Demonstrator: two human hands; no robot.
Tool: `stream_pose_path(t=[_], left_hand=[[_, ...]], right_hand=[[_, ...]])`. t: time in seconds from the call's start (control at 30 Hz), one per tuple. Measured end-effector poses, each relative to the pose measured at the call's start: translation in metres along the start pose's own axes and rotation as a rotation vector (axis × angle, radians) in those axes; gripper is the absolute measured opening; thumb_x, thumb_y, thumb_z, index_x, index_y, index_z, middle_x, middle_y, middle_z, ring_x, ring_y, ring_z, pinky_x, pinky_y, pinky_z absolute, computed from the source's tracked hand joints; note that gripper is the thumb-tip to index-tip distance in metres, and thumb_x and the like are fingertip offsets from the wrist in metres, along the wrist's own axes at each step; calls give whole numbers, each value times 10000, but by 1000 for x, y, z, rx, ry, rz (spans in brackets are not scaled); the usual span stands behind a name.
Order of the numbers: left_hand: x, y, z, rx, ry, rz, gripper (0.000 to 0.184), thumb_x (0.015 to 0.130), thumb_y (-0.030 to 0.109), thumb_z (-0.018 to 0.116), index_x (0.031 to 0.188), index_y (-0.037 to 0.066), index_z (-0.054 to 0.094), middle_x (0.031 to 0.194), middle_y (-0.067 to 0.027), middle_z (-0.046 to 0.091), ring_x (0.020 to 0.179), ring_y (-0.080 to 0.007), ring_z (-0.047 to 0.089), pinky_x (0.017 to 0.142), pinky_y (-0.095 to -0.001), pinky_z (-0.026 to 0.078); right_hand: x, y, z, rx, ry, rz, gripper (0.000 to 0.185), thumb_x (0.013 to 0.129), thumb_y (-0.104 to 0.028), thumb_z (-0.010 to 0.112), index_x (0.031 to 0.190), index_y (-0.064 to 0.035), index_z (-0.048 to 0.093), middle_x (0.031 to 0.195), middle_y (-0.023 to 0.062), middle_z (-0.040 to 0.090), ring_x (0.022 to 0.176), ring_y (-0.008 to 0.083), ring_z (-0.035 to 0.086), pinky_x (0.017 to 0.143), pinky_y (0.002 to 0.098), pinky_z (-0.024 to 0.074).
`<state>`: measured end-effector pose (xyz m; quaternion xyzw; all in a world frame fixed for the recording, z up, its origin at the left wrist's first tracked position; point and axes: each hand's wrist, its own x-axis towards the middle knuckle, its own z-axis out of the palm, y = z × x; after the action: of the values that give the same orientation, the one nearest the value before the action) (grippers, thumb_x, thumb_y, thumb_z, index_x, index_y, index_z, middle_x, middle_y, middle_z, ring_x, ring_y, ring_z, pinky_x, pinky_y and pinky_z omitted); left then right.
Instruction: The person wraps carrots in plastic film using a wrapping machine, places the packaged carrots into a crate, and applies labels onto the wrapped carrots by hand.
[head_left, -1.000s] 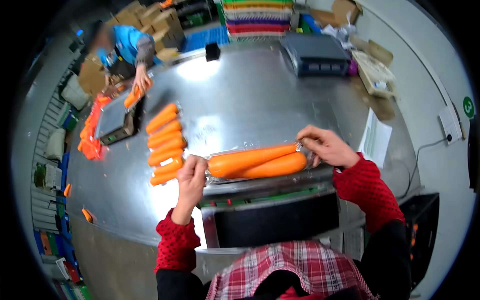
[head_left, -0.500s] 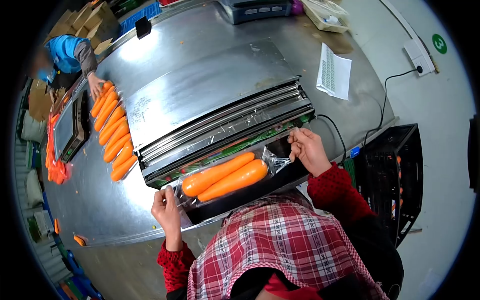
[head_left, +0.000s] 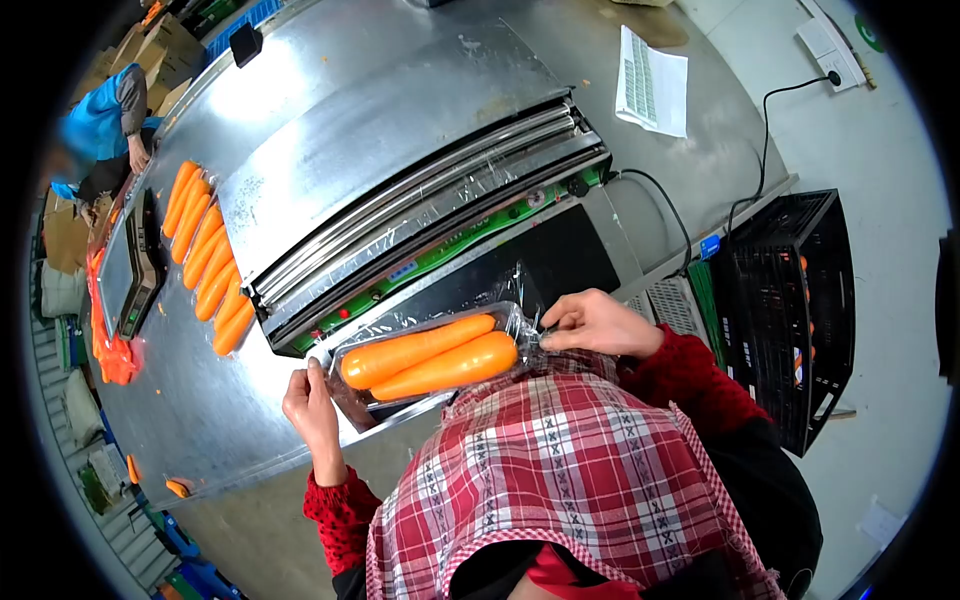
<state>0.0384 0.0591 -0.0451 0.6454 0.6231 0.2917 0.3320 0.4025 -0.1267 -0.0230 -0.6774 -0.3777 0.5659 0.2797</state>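
Two large carrots (head_left: pixel 432 366) lie side by side in a clear tray (head_left: pixel 350 388) covered in plastic film, just in front of my apron. My left hand (head_left: pixel 312 405) pinches the film at the tray's left end between thumb and fingers. At the other end, my right hand (head_left: pixel 598 322) grips the gathered film (head_left: pixel 528 330). Behind the tray stands a film wrapping machine (head_left: pixel 400 225) with metal rollers and a green front panel. Its flat black plate (head_left: pixel 565 258) shows between the panel and my right hand.
A row of carrots (head_left: pixel 208 255) lies left of the machine, beside a scale (head_left: pixel 142 265) and an orange-red bag (head_left: pixel 112 350). Printed paper (head_left: pixel 652 85) rests at the back right. A cable (head_left: pixel 768 170) and black crate (head_left: pixel 785 320) are on the right. A person in blue (head_left: pixel 98 120) stands at far left.
The wrapped tray has come closer to my body, uncovering more of the black plate. My right hand has moved inward to the tray's end. The other person's hand has left the carrot row.
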Motion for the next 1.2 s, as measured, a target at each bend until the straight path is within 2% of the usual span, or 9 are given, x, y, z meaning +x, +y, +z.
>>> stream_pose_path(t=[0.1, 0.23, 0.3, 0.33, 0.53, 0.7, 0.87, 1.1, 1.2], left_hand=[[7, -10, -3, -33, -17, -24, 438, 957, 201, 608, 589, 18, 458, 529, 23, 436, 517, -46, 339, 460, -247, 279], [5, 4, -6, -140, -99, -154, 429, 955, 204, 611, 590, 21, 483, 538, 33, 448, 520, -39, 344, 464, -246, 278], [2, -11, 0, -66, -135, -151, 418, 961, 239, 595, 633, -19, 570, 554, 31, 471, 532, -43, 354, 484, -245, 293], [1, -10, -1, -68, -157, -157, 420, 963, 241, 590, 636, -23, 572, 547, 28, 470, 522, -43, 359, 476, -243, 291], [-44, 43, -43, 28, -238, -382, 381, 943, 175, 589, 604, 9, 537, 490, 13, 460, 430, -43, 368, 399, -242, 264], [-112, -53, -10, 6, -433, -504, 266, 906, 165, 614, 716, -17, 653, 606, -14, 558, 539, -99, 472, 487, -271, 378], [-113, -57, 25, -94, -472, -287, 162, 814, 137, 676, 809, -22, 646, 723, -81, 591, 620, -157, 534, 550, -303, 429], [-60, 104, 53, -995, -1007, 558, 312, 684, 97, 762, 940, -30, 637, 886, -175, 638, 734, -238, 620, 638, -349, 501], [-71, 155, 56, -915, -1509, 407, 367, 841, 285, 672, 1041, -15, 608, 1291, -234, 497, 1202, -313, 498, 1023, -421, 379]], right_hand=[[3, 13, 9, 174, -153, -27, 215, 875, -170, 693, 907, 40, 665, 733, 38, 637, 651, 78, 535, 602, 255, 445], [-7, 7, 12, 441, 221, -57, 113, 900, -91, 634, 890, 21, 634, 675, 0, 577, 631, 68, 484, 598, 240, 415], [12, -3, 24, 112, 627, -636, 104, 924, -73, 592, 869, 13, 608, 693, 20, 564, 605, 89, 478, 583, 251, 418], [16, -10, 25, 75, 567, -507, 107, 954, -30, 512, 870, 16, 558, 788, 56, 565, 709, 114, 545, 716, 252, 456], [13, 7, 23, 859, 590, -127, 267, 988, -213, 514, 770, -59, 499, 640, 27, 506, 476, 100, 443, 441, 256, 347], [-34, 86, 40, 1134, 349, 493, 204, 935, -222, 571, 818, -55, 561, 652, 44, 516, 461, 120, 430, 399, 276, 306], [29, 123, 84, 643, -84, -110, 188, 903, -147, 597, 1017, -10, 656, 805, 66, 624, 633, 157, 576, 557, 307, 474], [3, 1, 74, 663, -692, -276, 267, 889, -214, 688, 1033, 7, 644, 949, 50, 648, 899, 133, 594, 747, 300, 475], [13, 34, 72, 241, -346, -394, 284, 874, -184, 690, 1074, 9, 630, 986, 77, 675, 913, 142, 613, 781, 301, 484]])
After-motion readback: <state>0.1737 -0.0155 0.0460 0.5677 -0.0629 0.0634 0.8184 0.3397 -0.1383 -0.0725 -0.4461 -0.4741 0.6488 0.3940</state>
